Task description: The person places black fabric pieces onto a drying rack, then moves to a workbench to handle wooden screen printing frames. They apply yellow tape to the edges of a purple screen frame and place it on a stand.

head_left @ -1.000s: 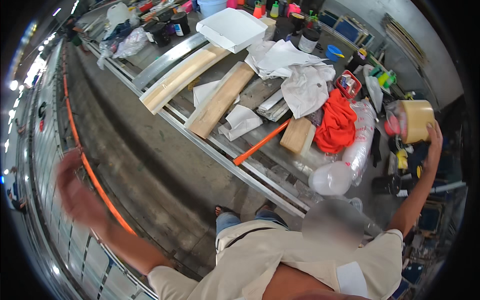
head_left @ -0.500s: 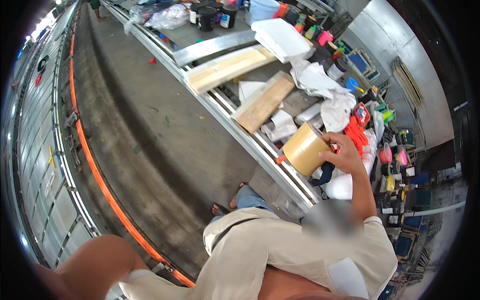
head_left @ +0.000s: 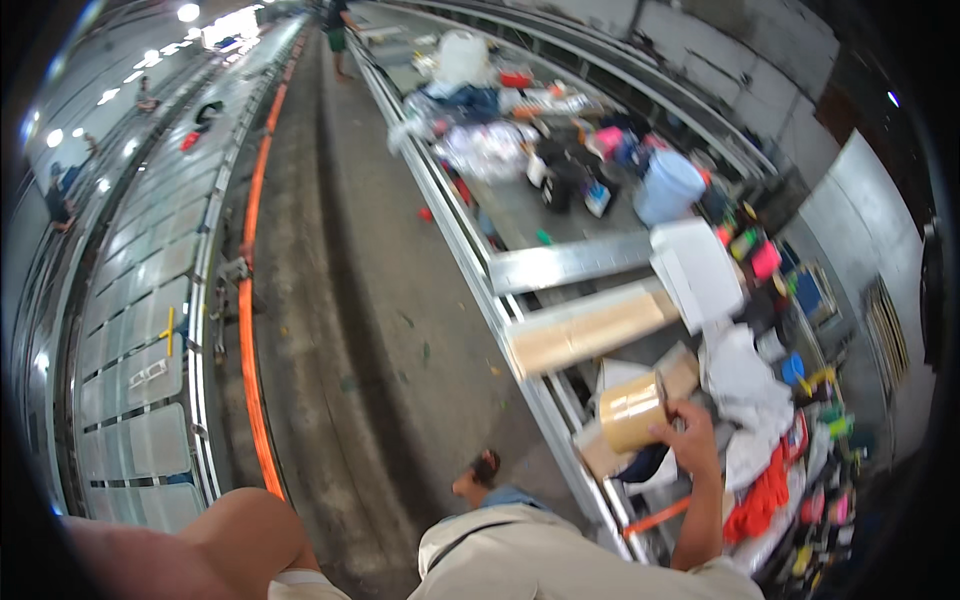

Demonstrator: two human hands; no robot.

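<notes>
My right hand [head_left: 687, 435] is closed around the edge of a wide roll of tan tape [head_left: 630, 414], fingers hooked at its open end. The roll is lifted over the near end of the cluttered table on the right. A dark blue thing [head_left: 645, 464] shows just under the roll; I cannot tell whether it touches my hand. Of my left arm only the bent upper part [head_left: 250, 535] appears at the lower left, with the hand out of sight.
On the right table lie a wooden board [head_left: 590, 330], a metal bar [head_left: 570, 262], white cloth [head_left: 745, 385], red cloth [head_left: 765, 500] and a blue bucket [head_left: 670, 187]. An orange rail [head_left: 250, 370] edges the long left table [head_left: 135, 440]. Another person [head_left: 337, 40] stands far down the aisle.
The view has swung up and to the right table's far end, bringing in more of the room. My right hand still grips the tape roll, now lower in the picture.
</notes>
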